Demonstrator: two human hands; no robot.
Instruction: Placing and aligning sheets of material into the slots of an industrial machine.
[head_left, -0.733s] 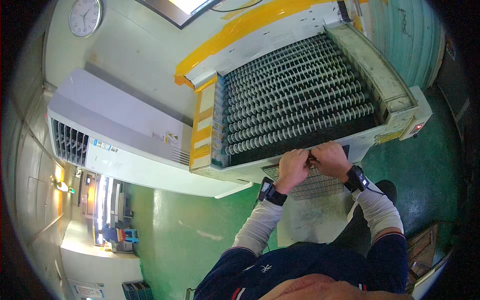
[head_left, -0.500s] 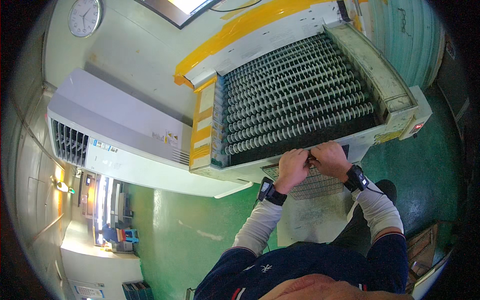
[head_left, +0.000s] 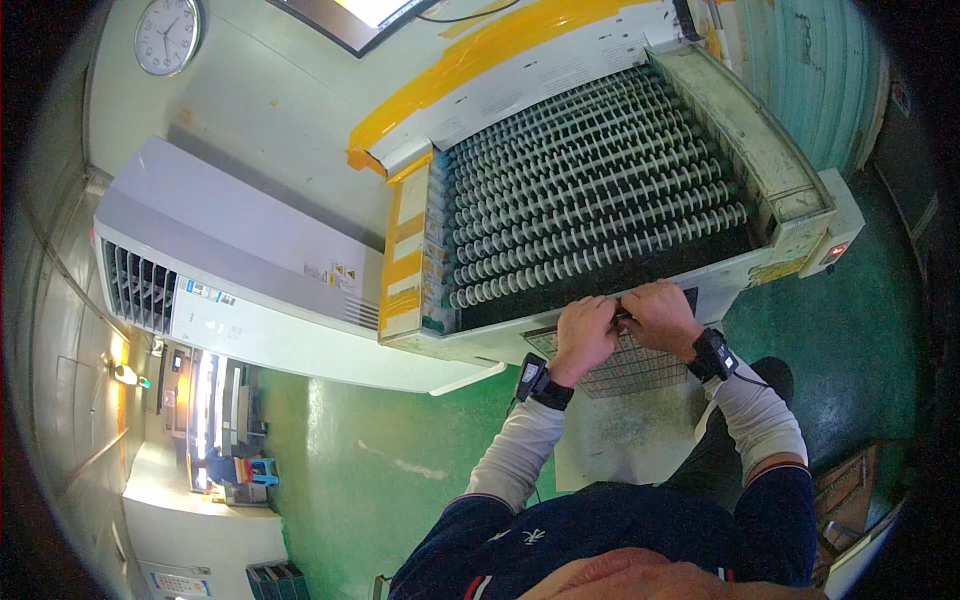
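Left hand (head_left: 587,338) and right hand (head_left: 660,318) meet by the front edge of the roller conveyor (head_left: 597,190), fingers curled, though I cannot tell what either grip pinches.

A round clock (head_left: 168,36) hangs on a pale wall (head_left: 265,110) at far left, over a green floor (head_left: 370,425); at left, brightness, possibly a window (head_left: 203,410), glares near a blue stool (head_left: 264,471).

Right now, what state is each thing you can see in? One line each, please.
Left grip: fingers curled, what's inside hidden
Right grip: fingers curled, what's inside hidden
Gridded panel: partly covered by both grips
Disc rollers: uncovered; can't tell if turning
Red switch: appears lit
Screen: on, cut off by the frame
Wristbands: strapped on
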